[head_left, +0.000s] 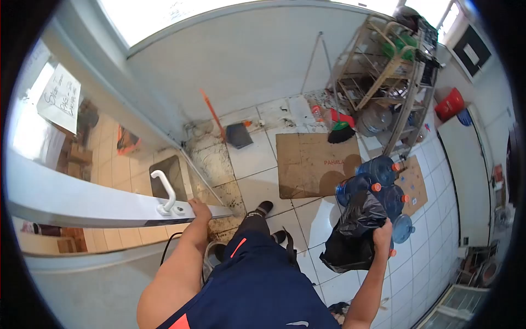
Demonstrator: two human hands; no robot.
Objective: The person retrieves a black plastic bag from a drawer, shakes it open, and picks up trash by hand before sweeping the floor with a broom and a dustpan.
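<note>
Right hand (382, 230) is fisted tight on the gathered top of a black plastic rubbish bag (353, 233), fingers closed round the scrunched neck, and the bag hangs below the fist at about five o'clock of centre, just above the white tiled floor (263, 159). It looks soft and floppy, sagging full at the bottom, so I'd judge some weight in it. The thin film could tear or slip, and the bunched neck is the sensible place to hold it, just where the fist sits now.

Left hand (200, 209), at about seven o'clock, is laid on the edge of a grey metal door (82, 197), fingers curled over the rim. It grips no loose object, only the stiff door edge. Just beside it, toward nine o'clock, is the door's white looped pull handle (164, 192).

Moving outward: behind the bag, touching or nearly so, stands a cluster of blue plastic water jugs with orange caps (378, 181). At one o'clock a flat brown cardboard sheet (315, 162) lies on the tiles, with a green-bristled broom head (342, 131) at its far edge. Beyond, toward two o'clock, a tilted metal rack (383, 82) carries more bottles. Below, dark blue shorts (263, 279) and a black shoe (264, 208).
</note>
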